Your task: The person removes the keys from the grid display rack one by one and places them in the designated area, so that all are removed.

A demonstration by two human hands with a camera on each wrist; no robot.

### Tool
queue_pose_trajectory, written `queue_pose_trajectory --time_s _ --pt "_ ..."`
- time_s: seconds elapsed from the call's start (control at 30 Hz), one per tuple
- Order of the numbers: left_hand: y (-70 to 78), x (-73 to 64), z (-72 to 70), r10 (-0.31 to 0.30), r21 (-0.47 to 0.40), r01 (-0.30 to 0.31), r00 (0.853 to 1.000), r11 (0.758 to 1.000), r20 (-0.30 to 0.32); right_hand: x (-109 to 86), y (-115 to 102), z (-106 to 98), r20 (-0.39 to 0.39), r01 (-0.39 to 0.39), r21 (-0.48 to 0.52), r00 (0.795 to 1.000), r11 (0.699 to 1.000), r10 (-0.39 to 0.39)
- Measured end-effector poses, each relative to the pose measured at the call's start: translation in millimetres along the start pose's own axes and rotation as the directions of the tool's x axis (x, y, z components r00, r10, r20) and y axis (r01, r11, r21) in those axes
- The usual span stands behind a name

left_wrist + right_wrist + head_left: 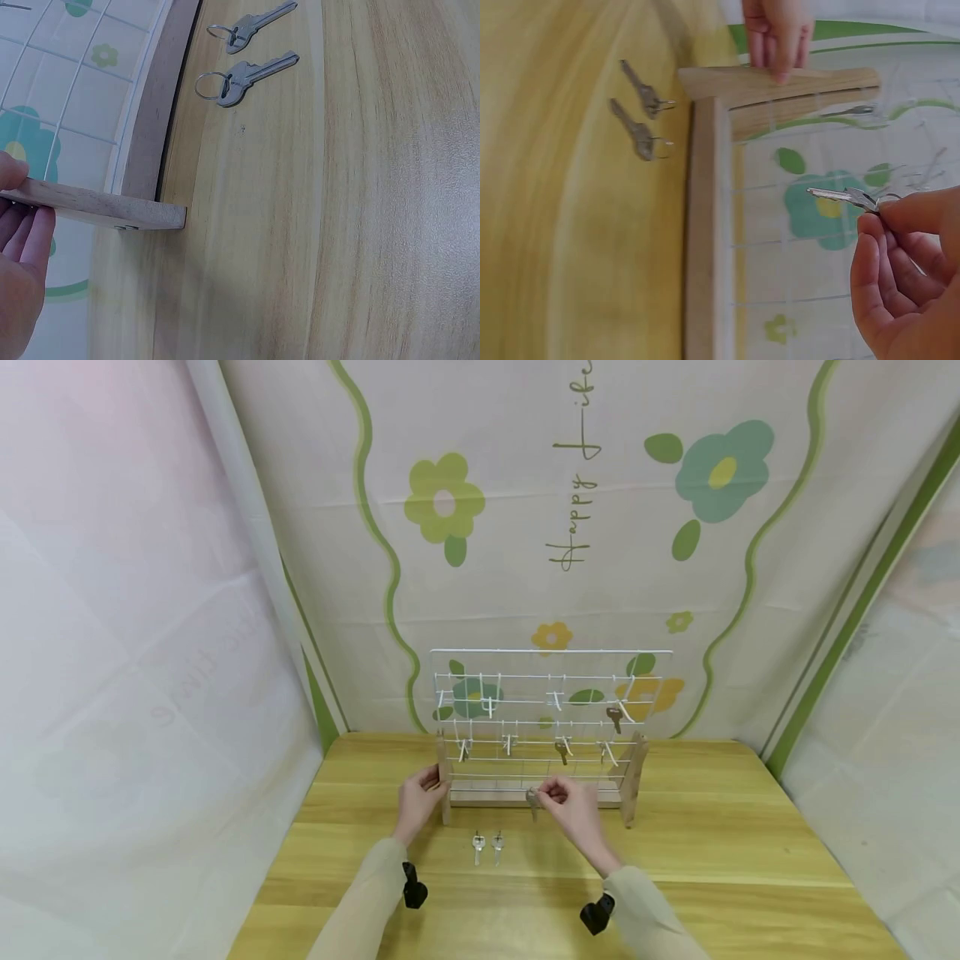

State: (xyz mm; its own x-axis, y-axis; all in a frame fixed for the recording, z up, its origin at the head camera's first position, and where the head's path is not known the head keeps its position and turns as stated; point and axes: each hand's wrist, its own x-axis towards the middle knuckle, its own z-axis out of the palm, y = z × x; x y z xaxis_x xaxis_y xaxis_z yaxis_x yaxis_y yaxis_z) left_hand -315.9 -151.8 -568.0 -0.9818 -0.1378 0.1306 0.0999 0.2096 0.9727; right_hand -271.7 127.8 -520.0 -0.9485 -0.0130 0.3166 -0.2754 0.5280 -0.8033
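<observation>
My right hand pinches a silver key near its ring, between thumb and forefinger. In the head view this key hangs in front of the lower part of a white wire rack. My left hand grips the rack's left wooden upright, thumb on one face and fingers on the other. Two more silver keys with rings, a left one and a right one, lie side by side on the table in front of the rack.
White hooks stand out from the grid in two rows. A dark key hangs at upper right, another key in the lower row. The right wooden upright stands on the wood-grain table. Printed cloth encloses the back and sides.
</observation>
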Motion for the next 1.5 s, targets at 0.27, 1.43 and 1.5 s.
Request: queue_pose_trajectory --time_s 0.27,1.43,1.5 --pt "-1.2 -0.1 0.8 0.007 0.022 -0.007 1.0 1.0 0.007 -14.0 28 28 0.068 -0.027 -0.031 0.997 0.999 0.029" --pt "-1.4 1.1 1.7 0.001 -0.029 -0.001 1.0 1.0 -0.003 -24.1 64 66 0.19 -0.265 0.017 0.948 0.964 0.257" --pt "-1.9 1.4 1.7 -0.012 -0.027 0.012 1.0 1.0 -0.014 -24.3 64 66 0.187 -0.263 0.016 0.949 0.965 0.255"
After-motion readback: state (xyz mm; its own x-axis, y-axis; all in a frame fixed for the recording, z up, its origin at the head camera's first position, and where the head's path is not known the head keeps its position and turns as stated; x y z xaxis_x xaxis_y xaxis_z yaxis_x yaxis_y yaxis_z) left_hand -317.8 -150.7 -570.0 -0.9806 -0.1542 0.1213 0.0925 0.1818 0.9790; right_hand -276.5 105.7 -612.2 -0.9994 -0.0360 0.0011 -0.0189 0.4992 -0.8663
